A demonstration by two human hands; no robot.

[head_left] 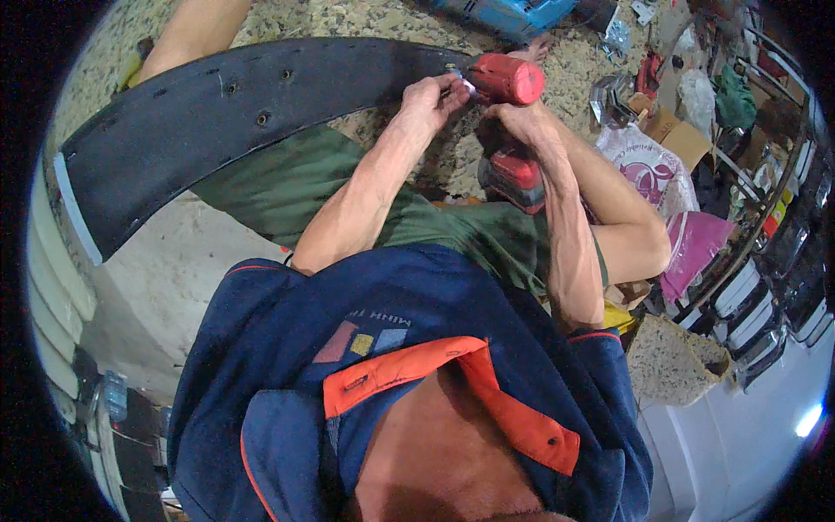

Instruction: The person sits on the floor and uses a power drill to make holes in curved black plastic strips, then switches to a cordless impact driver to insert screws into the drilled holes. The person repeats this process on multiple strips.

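A long, curved black panel (200, 117) with small holes lies across my lap, from the far left to the middle. My right hand (520, 122) is wrapped round the grip of a red and black cordless drill (509, 80). The drill's front points left, at the panel's right end, where a small bright light shows. My left hand (430, 100) is at that same end, fingers pinched together just in front of the drill's nose. Whatever lies between those fingertips is too small to make out.
A blue case or tool (513, 16) is on the speckled floor (365, 17) ahead. To the right are a white printed sack (639, 165), a pink bag (696, 248), a cardboard box (677, 135) and metal brackets (611, 97). Shelving with wrapped parts stands along the right edge.
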